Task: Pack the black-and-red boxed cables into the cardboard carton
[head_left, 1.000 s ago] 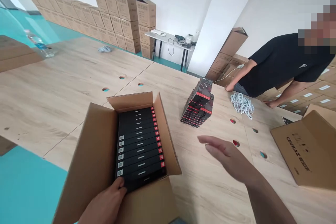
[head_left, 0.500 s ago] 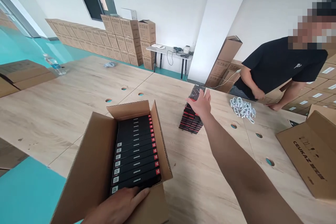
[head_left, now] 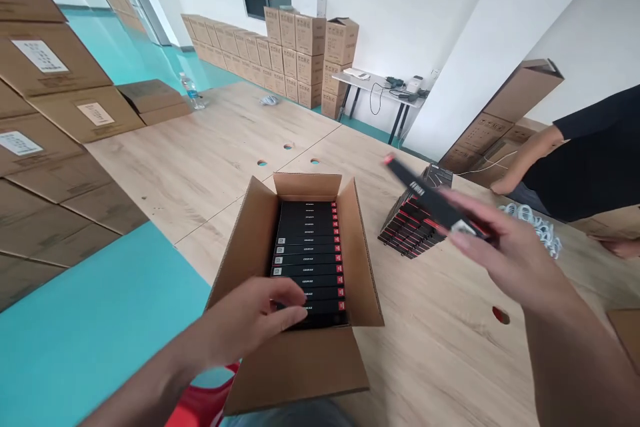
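Observation:
My right hand [head_left: 505,250] grips a slim black box [head_left: 433,200] with a red end, held tilted above the table and slightly blurred. Behind it stands a stack of similar black and red boxes [head_left: 405,230], partly covered by the held one. An open cardboard carton [head_left: 367,267] in front of me contains a row of slim black boxes [head_left: 309,259] with red tabs and white labels. Over the carton's near left part hovers my left hand [head_left: 257,320], thumb and fingers curved but apart, nothing visible between them.
White coiled cables [head_left: 537,227] lie at the right, near a co-worker in a black shirt [head_left: 597,153]. Stacked cartons [head_left: 60,120] rise at the left. A water bottle [head_left: 191,90] stands at the table's far left. Round holes pierce the wooden tabletop [head_left: 430,333].
My right hand has lifted a slim black box off the stack and brought it nearer. The left hand has risen from the carton's near edge. The view has swung left.

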`<control>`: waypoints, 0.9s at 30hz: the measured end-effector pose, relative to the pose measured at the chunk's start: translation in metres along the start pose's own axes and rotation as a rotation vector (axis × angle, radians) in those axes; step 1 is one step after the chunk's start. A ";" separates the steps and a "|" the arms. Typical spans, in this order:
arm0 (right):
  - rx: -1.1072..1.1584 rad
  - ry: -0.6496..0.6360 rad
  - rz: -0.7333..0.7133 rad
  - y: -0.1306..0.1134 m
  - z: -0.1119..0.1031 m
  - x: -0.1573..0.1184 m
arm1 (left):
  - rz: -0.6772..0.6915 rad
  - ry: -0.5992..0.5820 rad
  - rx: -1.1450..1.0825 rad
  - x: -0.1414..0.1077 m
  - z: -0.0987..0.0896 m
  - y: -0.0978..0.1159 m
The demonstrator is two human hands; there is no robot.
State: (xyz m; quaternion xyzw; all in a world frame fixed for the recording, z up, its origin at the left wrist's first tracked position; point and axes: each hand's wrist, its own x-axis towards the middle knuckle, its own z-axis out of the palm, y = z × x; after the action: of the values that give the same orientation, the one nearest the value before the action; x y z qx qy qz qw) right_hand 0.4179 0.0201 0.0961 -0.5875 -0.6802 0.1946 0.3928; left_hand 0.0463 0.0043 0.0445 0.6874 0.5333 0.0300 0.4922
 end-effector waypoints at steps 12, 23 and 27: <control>0.334 -0.847 0.324 -0.076 0.067 -0.003 | 0.244 0.784 0.263 0.014 0.011 -0.026; 0.355 -0.787 0.271 -0.051 0.136 -0.011 | 0.070 0.201 0.102 0.008 0.036 -0.050; 0.119 -0.872 0.230 -0.034 0.157 -0.015 | -0.001 0.064 0.219 0.002 0.039 -0.057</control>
State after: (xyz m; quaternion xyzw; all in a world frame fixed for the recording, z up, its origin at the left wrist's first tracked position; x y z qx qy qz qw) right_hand 0.2759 0.0283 0.0195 -0.4989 -0.7001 0.5047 0.0786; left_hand 0.0293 -0.0224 -0.0170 0.7356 0.5491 -0.0067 0.3967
